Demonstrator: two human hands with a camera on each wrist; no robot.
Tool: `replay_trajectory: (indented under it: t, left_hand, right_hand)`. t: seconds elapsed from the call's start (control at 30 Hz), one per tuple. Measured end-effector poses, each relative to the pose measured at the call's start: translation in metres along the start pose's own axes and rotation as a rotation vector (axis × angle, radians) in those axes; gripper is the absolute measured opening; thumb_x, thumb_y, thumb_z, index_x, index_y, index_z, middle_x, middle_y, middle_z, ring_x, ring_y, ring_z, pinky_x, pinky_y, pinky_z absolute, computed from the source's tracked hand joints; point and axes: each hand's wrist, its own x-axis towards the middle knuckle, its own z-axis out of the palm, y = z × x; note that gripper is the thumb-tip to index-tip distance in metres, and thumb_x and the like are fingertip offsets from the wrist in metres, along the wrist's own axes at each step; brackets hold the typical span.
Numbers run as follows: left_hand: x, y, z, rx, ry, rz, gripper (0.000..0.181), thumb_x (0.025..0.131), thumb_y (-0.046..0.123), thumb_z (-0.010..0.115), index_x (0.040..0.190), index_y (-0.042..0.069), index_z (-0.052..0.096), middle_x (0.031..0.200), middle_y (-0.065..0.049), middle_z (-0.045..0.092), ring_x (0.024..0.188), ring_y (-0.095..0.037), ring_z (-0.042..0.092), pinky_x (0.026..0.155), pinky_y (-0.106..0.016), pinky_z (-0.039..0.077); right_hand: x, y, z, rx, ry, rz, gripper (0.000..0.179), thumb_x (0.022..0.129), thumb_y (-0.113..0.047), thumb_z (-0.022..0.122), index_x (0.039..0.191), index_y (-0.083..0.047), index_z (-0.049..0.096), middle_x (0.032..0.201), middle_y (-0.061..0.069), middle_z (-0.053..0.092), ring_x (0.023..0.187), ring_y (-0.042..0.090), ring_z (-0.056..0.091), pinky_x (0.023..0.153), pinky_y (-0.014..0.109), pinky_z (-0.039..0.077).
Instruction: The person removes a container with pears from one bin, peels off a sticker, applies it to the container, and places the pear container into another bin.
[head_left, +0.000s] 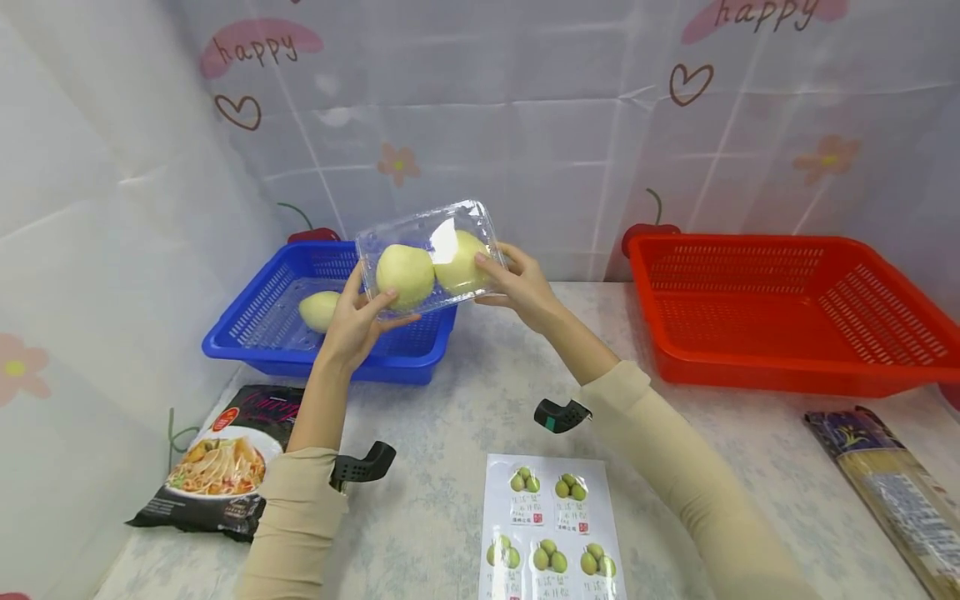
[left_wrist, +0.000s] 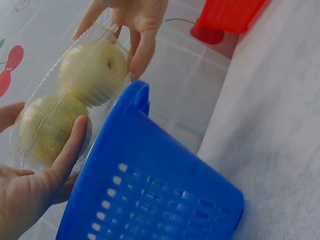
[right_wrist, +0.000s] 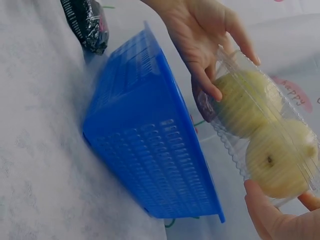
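Both hands hold up a clear plastic clamshell box [head_left: 411, 228] with two pale yellow-green pears [head_left: 406, 275] inside. At the box's left end my left hand [head_left: 351, 323] grips it, thumb over the front. My right hand [head_left: 528, 290] grips the right end, its thumb also on the front face. The box is tilted, right end higher, above the right part of a blue basket [head_left: 375, 367]. Another pear [head_left: 318, 311] lies in that basket, on what looks like clear plastic. In the right wrist view, ridged plastic [right_wrist: 250, 90] covers the pears.
A red basket [head_left: 765, 367] stands at the right, with a pack of dry noodles [head_left: 892, 483] before it. On the left lies a black noodle bag [head_left: 217, 467]. A sheet of pear stickers [head_left: 551, 521] lies at the front middle. A patterned curtain [head_left: 517, 150] hangs behind.
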Motion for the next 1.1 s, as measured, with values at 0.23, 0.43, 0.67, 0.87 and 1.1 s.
replay_trajectory:
  t: [0.23,0.43,0.67,0.87,1.1]
  left_hand:
    - [0.002,-0.004,0.016,-0.043,-0.001,0.032,0.08,0.094,0.005,0.054,0.152,0.024,0.002,0.148,-0.022,0.025,0.13,-0.039,0.039,0.085,-0.048,0.051]
    - [0.001,-0.007,0.031,-0.042,-0.042,0.008,0.082,0.094,0.001,0.052,0.152,0.022,-0.002,0.152,-0.02,0.017,0.13,-0.04,0.039,0.085,-0.048,0.051]
    - [0.001,-0.01,0.044,-0.044,-0.112,0.004,0.083,0.092,-0.005,0.05,0.153,0.022,0.001,0.152,-0.021,0.015,0.129,-0.044,0.038,0.086,-0.049,0.05]
    - [-0.001,-0.011,0.055,0.001,-0.172,0.003,0.084,0.091,-0.005,0.052,0.153,0.022,0.003,0.152,-0.021,0.014,0.125,-0.045,0.041,0.088,-0.047,0.05]
    - [-0.002,-0.016,0.068,0.022,-0.22,-0.017,0.086,0.089,-0.004,0.054,0.153,0.019,0.002,0.149,-0.023,0.018,0.124,-0.044,0.044,0.088,-0.044,0.051]
  right_hand:
    - [-0.02,-0.001,-0.019,-0.015,-0.022,-0.053,0.052,0.095,-0.017,0.056,0.141,-0.005,0.037,0.124,0.021,0.048,0.095,0.027,0.063,0.086,0.04,0.052]
    - [-0.036,0.001,-0.034,-0.028,-0.017,-0.098,0.051,0.094,-0.015,0.057,0.14,-0.004,0.038,0.125,0.019,0.047,0.1,0.029,0.062,0.087,0.041,0.052]
    - [-0.056,0.0,-0.047,-0.065,0.025,-0.112,0.054,0.094,-0.016,0.057,0.142,-0.003,0.036,0.118,0.016,0.047,0.095,0.023,0.062,0.086,0.04,0.052]
    - [-0.073,-0.005,-0.059,-0.081,0.041,-0.087,0.055,0.095,-0.018,0.056,0.144,-0.004,0.033,0.118,0.014,0.047,0.095,0.019,0.062,0.086,0.037,0.052]
    - [-0.091,-0.007,-0.072,-0.091,0.048,-0.075,0.058,0.095,-0.021,0.056,0.145,-0.004,0.032,0.124,0.014,0.046,0.096,0.018,0.063,0.085,0.036,0.052]
